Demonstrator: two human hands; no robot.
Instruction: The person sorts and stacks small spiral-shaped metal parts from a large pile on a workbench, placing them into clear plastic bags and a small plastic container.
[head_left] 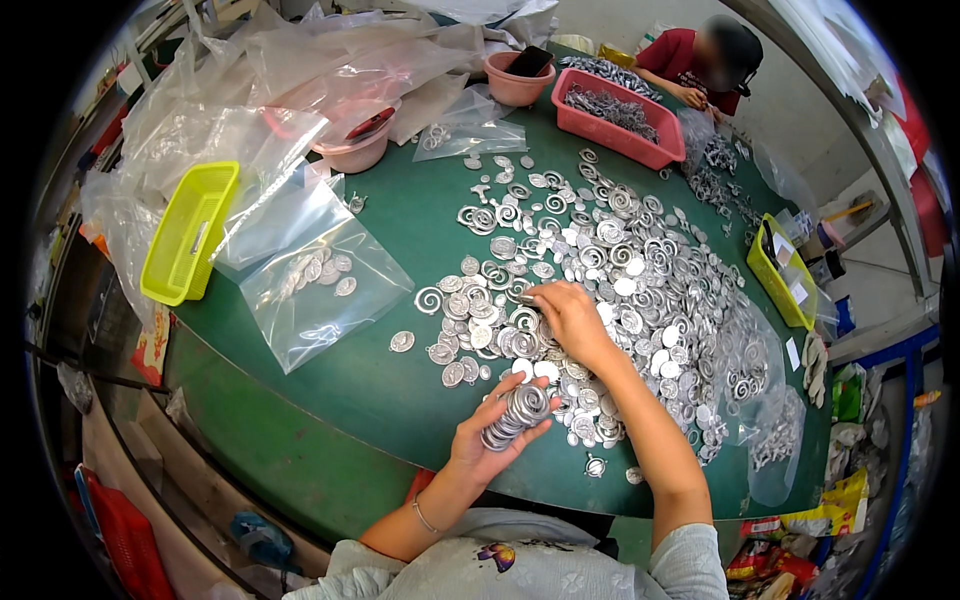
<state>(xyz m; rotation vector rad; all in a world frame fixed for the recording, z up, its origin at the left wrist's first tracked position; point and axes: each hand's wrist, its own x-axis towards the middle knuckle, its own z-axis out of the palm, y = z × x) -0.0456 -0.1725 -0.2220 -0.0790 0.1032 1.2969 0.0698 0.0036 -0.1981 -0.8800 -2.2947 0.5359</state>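
Near the front edge of the table, my left hand point(476, 446) is wrapped round a stack of silver spiral pendants point(522, 412), the top one facing up. My right hand point(568, 318) is at the left part of a wide pile of loose silver pendants point(632, 287). Its thumb and fingers pinch a small metal piece point(526, 299), seen edge-on, so its exact shape is hard to tell. Spirals and oval or round medals lie mixed in the pile. A single spiral pendant point(428, 300) rests at the pile's left edge.
On the green table point(340, 400), a clear bag point(318, 310) holds several oval medals. A yellow basket point(193, 232) stands left, another yellow basket point(782, 272) right. Farther back are a pink bin point(655, 138) of metal parts and pink bowls point(512, 88). A co-worker point(690, 62) sits at the far right.
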